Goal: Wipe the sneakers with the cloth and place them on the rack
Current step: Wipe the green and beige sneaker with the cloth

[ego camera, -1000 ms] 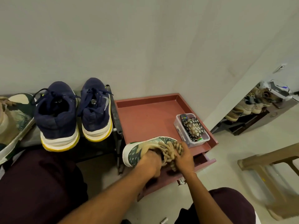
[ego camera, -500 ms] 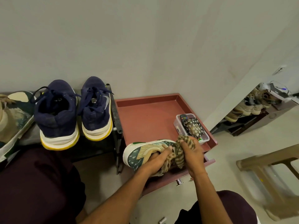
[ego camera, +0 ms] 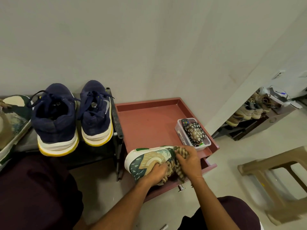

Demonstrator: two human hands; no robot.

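Progress: wiping is under way and racking is unfinished. My left grip is closed around the green-and-tan sneaker at its laced opening, holding it tipped on its side over the front edge of the red worktop. My right grip is bunched around the checked cloth, pressing it against the sneaker's upper.

The navy sneakers stand side by side on the black rack, heels toward me; I judge them done. A second green-and-tan sneaker shows at the left edge, cut off by the frame, so I cannot confirm what it rests on. What is left, in my judgement, is to finish this wipe and carry the sneaker across to the rack.

Obstructions: a clear box holding a remote and a floral pouch sits just beside my right grip. The rack's upright post stands between worktop and shelf. A beige stool stands on the floor, well apart.
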